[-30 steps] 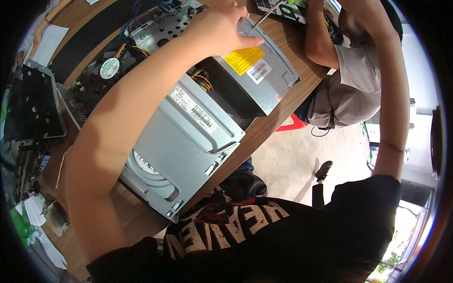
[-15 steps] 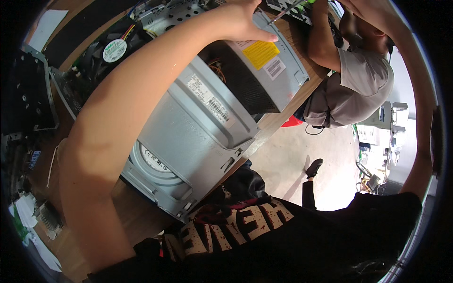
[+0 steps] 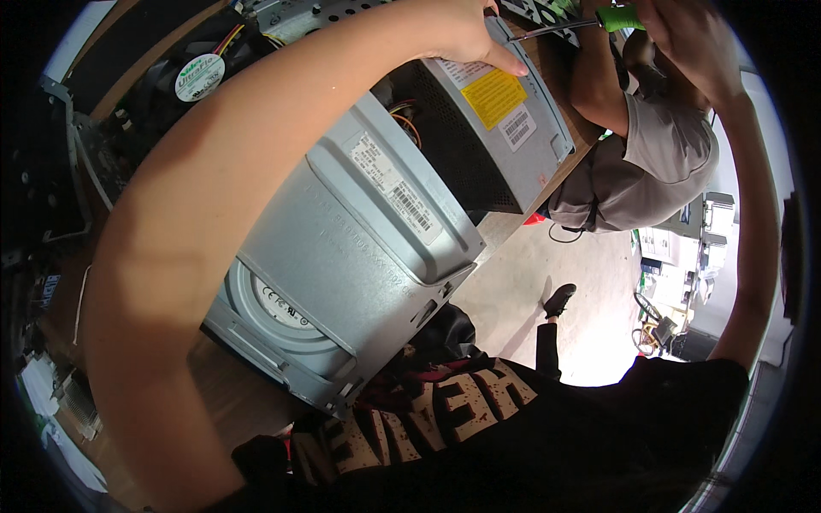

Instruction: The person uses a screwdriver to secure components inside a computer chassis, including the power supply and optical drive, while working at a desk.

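My left hand (image 3: 466, 36) reaches across to a computer power supply (image 3: 534, 141), a grey metal box with a yellow label. Its fingers bend over the far end, partly cut off by the top edge, and the thumb presses on the labelled side. In my right hand (image 3: 697, 51) is a screwdriver (image 3: 617, 18) with a green handle. Its metal shaft points left, and the tip meets the far end of the power supply, close to my left thumb. Whether the tip sits in a screw is too small to tell.
A light grey metal casing (image 3: 342, 222) with a barcode label lies in front of the power supply. A black fan (image 3: 201, 77) with coloured wires stands at the left, beside dark case parts (image 3: 43, 162). A person in a grey shirt (image 3: 667, 141) works on the far right.
The screwdriver has swung lower, and its green handle now shows fully in my right hand. My right hand has come further down into view. The whole view has shifted slightly.
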`<state>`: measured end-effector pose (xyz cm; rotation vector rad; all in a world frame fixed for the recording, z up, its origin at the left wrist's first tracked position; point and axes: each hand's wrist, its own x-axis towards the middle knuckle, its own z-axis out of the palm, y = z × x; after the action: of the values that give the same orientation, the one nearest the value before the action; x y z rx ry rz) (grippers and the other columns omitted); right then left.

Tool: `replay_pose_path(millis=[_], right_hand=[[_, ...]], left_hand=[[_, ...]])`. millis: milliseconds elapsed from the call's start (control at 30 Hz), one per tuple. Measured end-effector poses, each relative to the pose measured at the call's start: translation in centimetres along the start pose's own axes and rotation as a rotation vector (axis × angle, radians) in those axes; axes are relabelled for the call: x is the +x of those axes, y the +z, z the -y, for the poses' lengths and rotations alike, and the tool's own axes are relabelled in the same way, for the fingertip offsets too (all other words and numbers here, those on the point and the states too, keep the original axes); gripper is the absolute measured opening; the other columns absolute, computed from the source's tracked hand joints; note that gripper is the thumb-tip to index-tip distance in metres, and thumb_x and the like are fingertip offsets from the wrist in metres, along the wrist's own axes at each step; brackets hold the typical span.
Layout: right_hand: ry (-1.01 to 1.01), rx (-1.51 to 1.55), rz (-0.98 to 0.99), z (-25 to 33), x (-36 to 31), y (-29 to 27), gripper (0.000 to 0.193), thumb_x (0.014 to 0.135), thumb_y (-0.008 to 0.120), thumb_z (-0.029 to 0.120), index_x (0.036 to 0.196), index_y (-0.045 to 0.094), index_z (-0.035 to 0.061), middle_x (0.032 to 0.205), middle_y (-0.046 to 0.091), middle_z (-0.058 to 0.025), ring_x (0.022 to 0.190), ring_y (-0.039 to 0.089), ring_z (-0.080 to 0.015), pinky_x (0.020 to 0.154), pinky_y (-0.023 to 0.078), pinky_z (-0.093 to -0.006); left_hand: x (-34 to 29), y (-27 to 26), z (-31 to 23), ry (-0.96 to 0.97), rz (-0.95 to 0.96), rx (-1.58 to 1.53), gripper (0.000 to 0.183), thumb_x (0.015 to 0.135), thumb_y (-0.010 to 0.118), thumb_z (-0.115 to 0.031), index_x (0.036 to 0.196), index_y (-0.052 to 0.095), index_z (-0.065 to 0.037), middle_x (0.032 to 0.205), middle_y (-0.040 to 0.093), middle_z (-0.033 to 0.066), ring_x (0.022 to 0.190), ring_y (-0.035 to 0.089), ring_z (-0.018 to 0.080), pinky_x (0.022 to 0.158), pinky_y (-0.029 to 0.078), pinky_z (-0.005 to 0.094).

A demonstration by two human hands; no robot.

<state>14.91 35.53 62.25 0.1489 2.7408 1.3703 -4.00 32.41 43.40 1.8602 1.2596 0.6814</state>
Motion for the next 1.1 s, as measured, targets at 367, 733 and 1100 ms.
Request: replay_pose_path(millis=[367, 733, 1100], right_hand=[[-0.044, -0.026, 0.16, 2.9, 3.2, -4.8, 0.026, 0.081, 0.069, 0.031, 0.095, 0.064, 0.0092, 0.077, 0.055, -0.0051, 0.075, 0.055, -0.0233, 0.072, 0.045, -0.0372], [-0.129, 0.123, 0.176, 1.8, 3.2, -5.2, 0.021, 0.071, 0.077, 0.01, 0.091, 0.072, 0.0121, 0.083, 0.05, -0.0016, 0.08, 0.05, -0.0183, 0.067, 0.047, -0.0319], [-0.181, 0.089, 0.121, 2.0, 3.5, -5.5, 0.025, 0.065, 0.079, 0.01, 0.089, 0.073, 0.0113, 0.078, 0.052, -0.002, 0.081, 0.051, -0.0195, 0.062, 0.048, -0.0324]], left_hand=[[0.4, 0.3, 0.4, 0.038, -0.053, -0.026, 0.089, 0.068, 0.082, -0.05, 0.131, 0.049, 0.004, 0.124, 0.06, 0.0257, 0.115, 0.06, 0.0325, 0.099, 0.046, 0.0349], [0.4, 1.0, 1.0, 0.153, -0.183, -0.005, 0.099, 0.069, 0.081, -0.047, 0.138, 0.037, 0.009, 0.134, 0.052, 0.0286, 0.125, 0.052, 0.035, 0.107, 0.04, 0.0335], [0.1, 0.7, 0.3, 0.061, -0.086, 0.176, 0.106, 0.07, 0.075, -0.058, 0.138, 0.037, 0.014, 0.131, 0.053, 0.0329, 0.123, 0.055, 0.0375, 0.105, 0.043, 0.0336]])
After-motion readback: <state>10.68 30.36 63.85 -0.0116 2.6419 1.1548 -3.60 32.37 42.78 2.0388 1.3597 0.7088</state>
